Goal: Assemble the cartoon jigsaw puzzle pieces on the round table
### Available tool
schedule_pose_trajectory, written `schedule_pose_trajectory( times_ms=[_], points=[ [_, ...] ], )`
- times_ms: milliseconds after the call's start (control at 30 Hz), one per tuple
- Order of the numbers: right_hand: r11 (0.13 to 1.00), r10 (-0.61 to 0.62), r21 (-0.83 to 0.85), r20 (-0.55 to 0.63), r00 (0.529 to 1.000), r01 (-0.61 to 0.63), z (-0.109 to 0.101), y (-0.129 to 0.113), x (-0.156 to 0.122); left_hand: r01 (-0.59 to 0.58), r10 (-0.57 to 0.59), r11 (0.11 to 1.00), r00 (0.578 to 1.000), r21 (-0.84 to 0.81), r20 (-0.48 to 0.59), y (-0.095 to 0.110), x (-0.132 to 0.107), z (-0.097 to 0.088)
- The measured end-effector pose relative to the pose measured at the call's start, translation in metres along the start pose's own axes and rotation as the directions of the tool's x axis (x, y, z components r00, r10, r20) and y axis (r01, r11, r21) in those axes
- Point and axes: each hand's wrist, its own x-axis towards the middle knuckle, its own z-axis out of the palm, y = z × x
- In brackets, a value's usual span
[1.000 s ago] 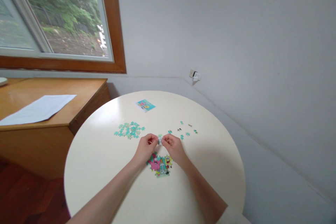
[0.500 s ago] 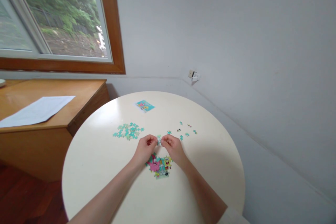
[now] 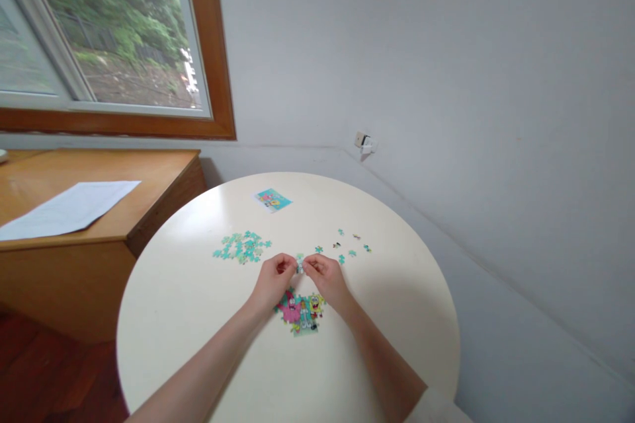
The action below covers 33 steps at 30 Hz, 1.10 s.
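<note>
Both hands meet above a round cream table [image 3: 198, 317]. My left hand [image 3: 272, 281] and my right hand [image 3: 325, 277] are each pinched on a small puzzle piece [image 3: 299, 267] held between them. Just below the hands lies a partly joined puzzle section [image 3: 301, 312] in pink, yellow and teal. A heap of loose teal pieces [image 3: 242, 246] lies to the left of the hands. Several scattered pieces [image 3: 352, 244] lie to the right.
A small picture card [image 3: 272, 199] lies at the far side of the table. A wooden desk [image 3: 149, 178] with a white paper sheet [image 3: 69, 208] stands at left under a window. A wall socket [image 3: 364, 141] sits on the grey wall.
The hands have stayed pinched together on the piece; the view has shifted very slightly.
</note>
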Motion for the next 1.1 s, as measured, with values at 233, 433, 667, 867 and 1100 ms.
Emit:
schedule_pose_trajectory(
  times_ms=[233,433,667,867,1100],
  points=[
    [0.999,0.0,-0.037,0.008,1.0,0.0,0.0,0.001,0.0,0.004,-0.004,1.0,1.0,0.006,0.024,0.002,0.0,0.001],
    [0.995,-0.006,-0.1,0.007,1.0,0.007,-0.001,0.0,-0.001,-0.021,0.019,0.998,1.0,0.061,0.018,-0.002,0.0,0.0],
    [0.988,-0.018,-0.153,0.01,1.0,0.02,-0.001,0.003,-0.001,-0.075,0.074,0.978,0.997,0.195,0.016,-0.013,0.002,-0.001],
    [0.983,-0.022,-0.179,0.025,0.999,0.026,-0.002,0.003,-0.001,-0.085,0.081,0.968,0.996,0.238,0.026,-0.015,0.003,-0.001],
    [0.983,-0.033,-0.179,0.014,0.999,0.035,-0.002,-0.001,-0.002,-0.078,0.076,0.966,0.997,0.247,0.02,-0.011,0.002,-0.001]
  ],
)
